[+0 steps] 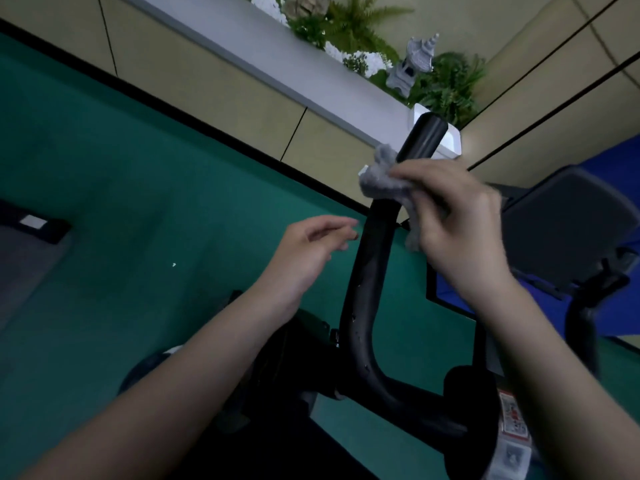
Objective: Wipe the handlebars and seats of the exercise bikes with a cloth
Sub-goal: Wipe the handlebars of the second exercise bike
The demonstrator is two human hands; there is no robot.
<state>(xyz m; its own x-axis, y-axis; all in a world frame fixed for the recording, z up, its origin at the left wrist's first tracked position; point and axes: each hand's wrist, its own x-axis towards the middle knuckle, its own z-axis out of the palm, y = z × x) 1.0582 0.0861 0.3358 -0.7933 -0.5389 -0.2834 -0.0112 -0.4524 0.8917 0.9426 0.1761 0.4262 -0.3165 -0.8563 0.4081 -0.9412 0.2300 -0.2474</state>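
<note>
A person's right hand (460, 223) grips a crumpled grey cloth (381, 181) against the upper stretch of a black exercise-bike handlebar (367, 271). Its fingers (415, 174) are curled and clamped on the cloth, which bunches out past the fingertips and trails a little below the palm, wrapped part-way round the bar. The bar's blunt end sticks out just beyond the fingers. The left hand (308, 251) hovers just beside the same bar, lower down, fingers loosely apart and holding nothing; whether the tips touch the bar cannot be told. Behind the right hand's knuckles sits a dark grey console panel (568, 230). Far beyond the fingers, a ledge (242, 46) carries ferns (363, 22) and a small stone pagoda lantern (412, 64)
</note>
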